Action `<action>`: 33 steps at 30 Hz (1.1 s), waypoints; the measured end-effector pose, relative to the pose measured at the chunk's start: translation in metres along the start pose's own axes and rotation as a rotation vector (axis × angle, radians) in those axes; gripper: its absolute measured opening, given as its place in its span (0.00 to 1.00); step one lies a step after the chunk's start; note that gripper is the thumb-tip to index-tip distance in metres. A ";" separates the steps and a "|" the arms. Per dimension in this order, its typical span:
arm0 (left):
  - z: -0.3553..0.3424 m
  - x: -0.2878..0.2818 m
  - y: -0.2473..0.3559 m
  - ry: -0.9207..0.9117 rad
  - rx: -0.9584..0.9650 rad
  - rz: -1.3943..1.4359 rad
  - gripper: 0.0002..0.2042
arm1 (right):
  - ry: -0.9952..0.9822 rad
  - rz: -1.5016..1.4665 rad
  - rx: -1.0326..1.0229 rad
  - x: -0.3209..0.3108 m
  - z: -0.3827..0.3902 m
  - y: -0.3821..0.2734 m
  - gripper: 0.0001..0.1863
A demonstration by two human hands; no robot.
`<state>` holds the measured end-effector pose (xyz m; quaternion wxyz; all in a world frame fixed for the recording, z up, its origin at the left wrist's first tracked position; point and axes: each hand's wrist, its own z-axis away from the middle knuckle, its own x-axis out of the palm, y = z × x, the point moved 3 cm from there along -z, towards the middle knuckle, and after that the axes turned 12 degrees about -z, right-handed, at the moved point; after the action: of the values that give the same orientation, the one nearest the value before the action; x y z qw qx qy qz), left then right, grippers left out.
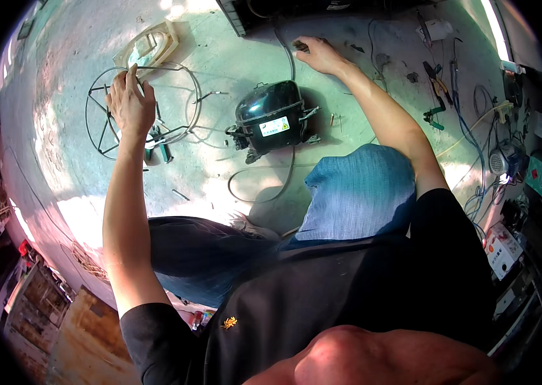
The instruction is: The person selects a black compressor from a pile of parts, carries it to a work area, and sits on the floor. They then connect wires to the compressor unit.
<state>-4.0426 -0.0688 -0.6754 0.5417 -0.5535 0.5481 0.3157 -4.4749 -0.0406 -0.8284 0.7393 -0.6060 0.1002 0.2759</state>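
Note:
My left hand [131, 106] hovers over or rests on a round black wire frame [195, 96] lying on the floor at the left. Its fingers are spread, the index finger stretched toward the far rim; contact is unclear. Tools with green handles [166, 153] lie partly under the frame. Between my hands stands a black refrigerator compressor [270, 106] with a white label on its side. Beyond it to the right, my right hand [320, 55] is closed, fingers curled round a small dark piece [300, 46] that I cannot make out.
A beige plastic tray-like part [169, 43] lies beyond the wire frame. A large black casing [235, 18] stands at the far edge. Pliers [438, 85], cables [466, 128] and a small motor [507, 158] are on the right. A thin hose [232, 189] loops near my knees.

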 end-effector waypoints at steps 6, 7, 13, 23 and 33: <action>-0.012 0.008 -0.025 -0.042 0.069 -0.040 0.24 | 0.070 -0.040 0.126 -0.030 0.085 -0.017 0.19; -0.017 0.004 -0.019 -0.044 0.105 -0.050 0.23 | 0.089 -0.061 0.175 -0.039 0.106 -0.015 0.19; -0.007 0.004 -0.028 0.022 0.101 -0.041 0.21 | 0.270 0.008 0.292 -0.064 0.221 -0.018 0.16; -0.007 0.008 -0.013 0.034 0.072 -0.108 0.20 | 0.620 -0.178 0.654 0.032 0.435 0.025 0.14; -0.013 0.009 -0.024 0.022 0.054 -0.077 0.22 | 0.621 -0.366 0.665 0.113 0.468 0.033 0.18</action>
<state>-4.0215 -0.0879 -0.6748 0.5621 -0.5629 0.5406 0.2736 -4.4861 0.4403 -0.7952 0.8643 -0.3982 0.2905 -0.0995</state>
